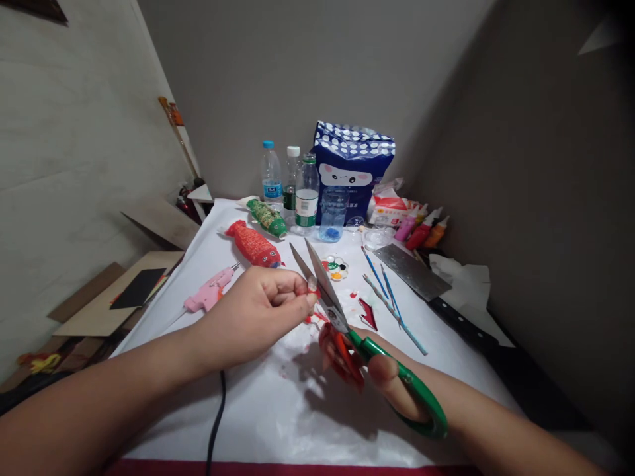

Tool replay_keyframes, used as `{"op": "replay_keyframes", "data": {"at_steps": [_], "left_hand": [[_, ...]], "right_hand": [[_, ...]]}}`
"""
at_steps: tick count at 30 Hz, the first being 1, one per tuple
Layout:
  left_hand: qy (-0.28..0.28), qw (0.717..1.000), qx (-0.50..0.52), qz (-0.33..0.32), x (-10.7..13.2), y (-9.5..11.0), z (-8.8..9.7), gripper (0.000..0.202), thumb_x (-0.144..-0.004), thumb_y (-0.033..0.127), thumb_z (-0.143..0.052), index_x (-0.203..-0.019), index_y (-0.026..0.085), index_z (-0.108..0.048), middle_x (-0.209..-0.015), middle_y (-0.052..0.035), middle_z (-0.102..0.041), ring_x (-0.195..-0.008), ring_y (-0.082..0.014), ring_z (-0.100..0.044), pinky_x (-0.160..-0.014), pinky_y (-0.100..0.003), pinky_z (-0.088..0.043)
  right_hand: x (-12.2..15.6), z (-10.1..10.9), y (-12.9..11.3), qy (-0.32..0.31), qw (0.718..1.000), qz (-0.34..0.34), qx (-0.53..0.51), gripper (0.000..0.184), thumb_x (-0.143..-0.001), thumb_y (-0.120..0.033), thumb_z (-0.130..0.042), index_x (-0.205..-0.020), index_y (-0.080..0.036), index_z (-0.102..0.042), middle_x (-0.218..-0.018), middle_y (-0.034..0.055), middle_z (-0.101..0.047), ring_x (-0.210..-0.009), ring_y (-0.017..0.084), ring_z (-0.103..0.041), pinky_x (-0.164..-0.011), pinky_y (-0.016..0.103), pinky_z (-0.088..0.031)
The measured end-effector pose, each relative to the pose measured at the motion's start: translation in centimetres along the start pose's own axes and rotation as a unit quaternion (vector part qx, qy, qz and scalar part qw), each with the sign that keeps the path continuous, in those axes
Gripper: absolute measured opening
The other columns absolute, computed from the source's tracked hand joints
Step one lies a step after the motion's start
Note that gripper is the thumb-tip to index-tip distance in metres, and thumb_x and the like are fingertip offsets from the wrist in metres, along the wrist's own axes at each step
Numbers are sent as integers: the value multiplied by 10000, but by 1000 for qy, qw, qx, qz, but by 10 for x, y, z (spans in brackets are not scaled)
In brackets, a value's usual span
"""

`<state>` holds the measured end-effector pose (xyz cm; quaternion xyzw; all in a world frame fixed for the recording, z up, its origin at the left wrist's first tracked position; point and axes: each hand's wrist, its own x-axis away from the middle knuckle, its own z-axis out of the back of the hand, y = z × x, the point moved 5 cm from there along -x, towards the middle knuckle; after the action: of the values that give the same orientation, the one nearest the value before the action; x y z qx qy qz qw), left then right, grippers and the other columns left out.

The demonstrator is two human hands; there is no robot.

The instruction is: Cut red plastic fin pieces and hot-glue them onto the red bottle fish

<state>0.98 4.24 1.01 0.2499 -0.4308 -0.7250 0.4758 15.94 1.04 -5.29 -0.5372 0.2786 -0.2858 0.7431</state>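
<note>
Over the bench [248,423], the left hand [260,311] pinches a small red piece [313,289] beside parted scissors [333,303] gripped by the right hand [389,378]; closing them askew could nick the left hand

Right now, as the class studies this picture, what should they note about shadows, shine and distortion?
Head view: soft shadow on the white sheet below the right hand and scissors; same view: pale shine on the folded top of the blue bag; head view: left forearm apparently stretched towards the lower left corner, top right corner dark.
</note>
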Motion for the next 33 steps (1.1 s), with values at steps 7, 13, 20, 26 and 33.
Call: {"op": "replay_keyframes", "data": {"at_steps": [7,13,20,26,33], "left_hand": [[4,1000,26,-7,-3,-1,1,331,-849,309,-522,-575,186,-383,-499,87,-268,-464,-56,-213,-430,-206,-153],[-3,1000,16,-13,-2,-1,7,335,-847,316,-533,-569,173,-414,-509,80,-281,-471,-53,-213,-429,-203,-157],[-21,999,38,-16,-2,0,13,272,-828,259,-540,-580,164,-481,-491,81,-319,-446,-44,-236,-409,-181,-179],[-24,992,120,3,-6,-9,11,202,-808,302,-599,-665,164,-561,-481,81,-359,-433,-41,-252,-397,-163,-184],[9,994,104,19,-6,-10,8,244,-871,364,-550,-789,152,-638,-506,80,-349,-442,-46,-255,-388,-159,-175]], "right_hand": [[1,3,-8,5,1000,-25,-10,738,-723,-891,-236,-734,-181,-437,-675,7,-452,-575,126,-378,-533,274,-337],[4,7,1,-4,999,-37,22,784,-688,-913,-180,-727,-177,-448,-638,-14,-426,-548,110,-352,-485,252,-293],[6,13,-1,-6,996,-83,9,791,-626,-944,-263,-700,-178,-448,-595,-27,-407,-513,95,-330,-453,236,-285],[4,8,-3,23,999,-33,-14,741,-689,-908,-238,-688,-194,-437,-648,7,-446,-546,121,-383,-463,250,-339],[2,-4,6,25,999,-4,-46,684,-743,-874,-207,-673,-215,-377,-595,-12,-411,-519,126,-382,-467,255,-351]]}}
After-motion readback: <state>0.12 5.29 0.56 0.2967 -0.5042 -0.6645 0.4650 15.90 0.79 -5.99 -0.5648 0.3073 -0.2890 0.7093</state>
